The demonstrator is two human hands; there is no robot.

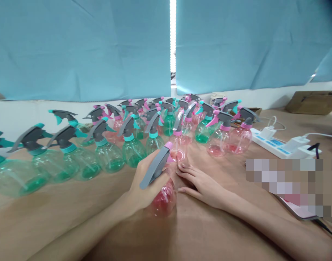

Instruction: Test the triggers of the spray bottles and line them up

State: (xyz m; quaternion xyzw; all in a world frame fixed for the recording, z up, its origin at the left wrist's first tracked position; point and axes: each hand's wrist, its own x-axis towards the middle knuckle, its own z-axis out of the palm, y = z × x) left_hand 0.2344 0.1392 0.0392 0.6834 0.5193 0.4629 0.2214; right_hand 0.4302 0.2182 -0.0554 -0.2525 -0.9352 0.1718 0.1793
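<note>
My left hand [148,181] is wrapped round the neck of a pink spray bottle [164,199] with a grey and pink trigger head, at the near middle of the table. Pink liquid shows in its round, clear body. Just to its right, my right hand [200,181] lies on the tabletop with its fingers stretched out and holds nothing. Beyond the fingertips stands another pink spray bottle [179,145]. A green spray bottle [134,152] with a teal collar is in the row to the left of it.
Several green spray bottles [87,163] line the left side, and more green and pink ones crowd behind. At right are a white power strip [274,143] with plugs, a partly blurred device [298,210] and a cardboard box [314,102]. A blue curtain [81,47] hangs behind.
</note>
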